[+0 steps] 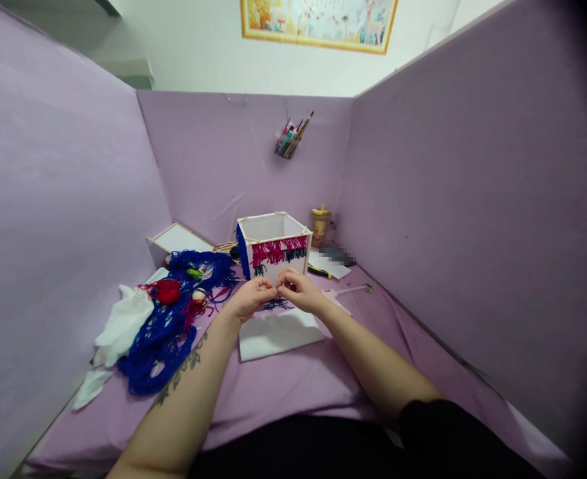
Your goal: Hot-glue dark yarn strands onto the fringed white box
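Left hand (251, 297) and right hand (297, 288) pinched together, contents unclear, before white yarn-fringed open box (274, 247); tangled blue yarn heap (166, 329) left.

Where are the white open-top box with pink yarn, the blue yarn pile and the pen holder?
White open-top box (278, 227), head view, inner wall.
Blue yarn pile (161, 339), head view, middle.
Pen holder (286, 145), head view, cup body.
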A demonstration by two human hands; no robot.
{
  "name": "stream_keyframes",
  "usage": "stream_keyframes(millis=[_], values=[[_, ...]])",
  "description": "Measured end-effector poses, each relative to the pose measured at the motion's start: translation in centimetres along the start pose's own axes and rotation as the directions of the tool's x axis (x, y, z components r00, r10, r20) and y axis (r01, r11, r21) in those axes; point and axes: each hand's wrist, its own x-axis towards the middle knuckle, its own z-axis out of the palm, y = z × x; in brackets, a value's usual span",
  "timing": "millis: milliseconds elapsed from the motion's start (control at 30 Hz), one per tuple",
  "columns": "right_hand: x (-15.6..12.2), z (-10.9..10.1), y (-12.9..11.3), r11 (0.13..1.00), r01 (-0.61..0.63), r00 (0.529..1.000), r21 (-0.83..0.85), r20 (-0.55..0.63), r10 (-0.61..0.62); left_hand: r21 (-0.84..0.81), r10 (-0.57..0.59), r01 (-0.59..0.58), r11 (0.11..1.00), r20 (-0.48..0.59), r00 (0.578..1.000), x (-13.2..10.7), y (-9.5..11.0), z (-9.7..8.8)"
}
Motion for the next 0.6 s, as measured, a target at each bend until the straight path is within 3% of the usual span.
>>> stream_keyframes(millis=[233, 400, 600], values=[[0.10, 0.52, 0.48, 0.993, 0.083, 0.996, -0.081, -0.017, -0.085, 0.072, 0.019, -0.019, 0.997, 0.003, 1.000, 0.43, -0.69, -0.27], [0.30, 0.39, 0.49, 0.990, 0.037, 0.998, -0.133, -0.055, -0.044, 0.223, 0.100, -0.098, 0.970, 0.004, 0.995, 0.28, -0.64, -0.01], [0.25, 0.68, 0.82, 0.994, -0.032, 0.997, -0.108, -0.071, 0.024, 0.249, 0.148, -0.117, 0.961, -0.107, 0.983, 0.19, -0.24, 0.58]])
